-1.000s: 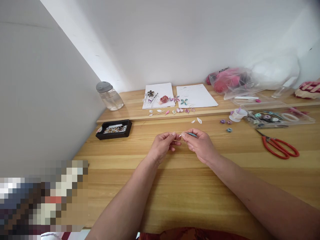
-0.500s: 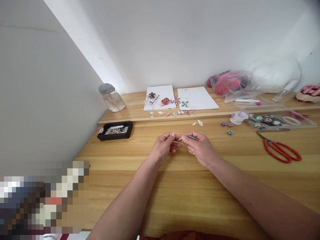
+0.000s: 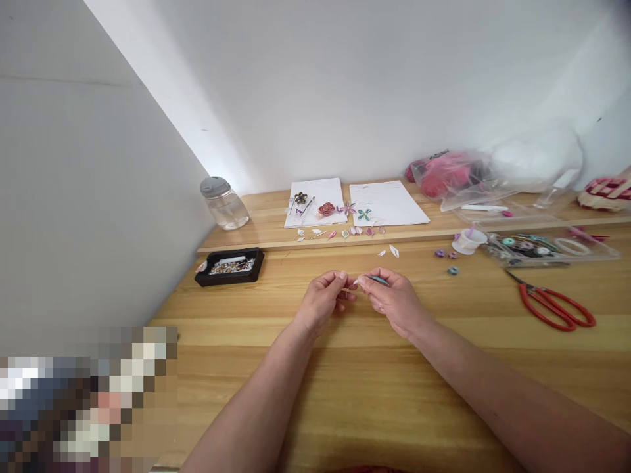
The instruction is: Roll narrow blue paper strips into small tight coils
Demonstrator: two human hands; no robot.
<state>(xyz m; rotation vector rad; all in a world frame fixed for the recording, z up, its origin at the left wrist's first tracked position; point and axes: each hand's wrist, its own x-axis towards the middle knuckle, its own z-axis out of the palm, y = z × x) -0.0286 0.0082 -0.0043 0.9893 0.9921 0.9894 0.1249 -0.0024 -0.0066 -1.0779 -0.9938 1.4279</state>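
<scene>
Over the wooden table (image 3: 394, 387), my right hand (image 3: 392, 297) pinches a small white petal-like piece (image 3: 357, 282), with a bit of teal thread (image 3: 379, 280) against its fingers. Close beside it, my left hand (image 3: 324, 297) has thumb and index finger pressed together; what lies between them is too small to make out. The fingertips of both hands nearly meet. Just beyond them lie two white petal pieces (image 3: 394, 251). Small thread spools (image 3: 453, 270) rest to the right of my hands.
Red-handled scissors (image 3: 557, 307) lie at the right, below a clear tray of supplies (image 3: 599, 251) and a white spool (image 3: 468, 241). A black bead tray (image 3: 229, 266) and a bottle (image 3: 224, 205) stand left. Paper sheets (image 3: 389, 202) with flower pieces lie on the back ledge.
The view has tilted up slightly, so the table items appear lower. Both hands keep nearly the same pose and place over the table.
</scene>
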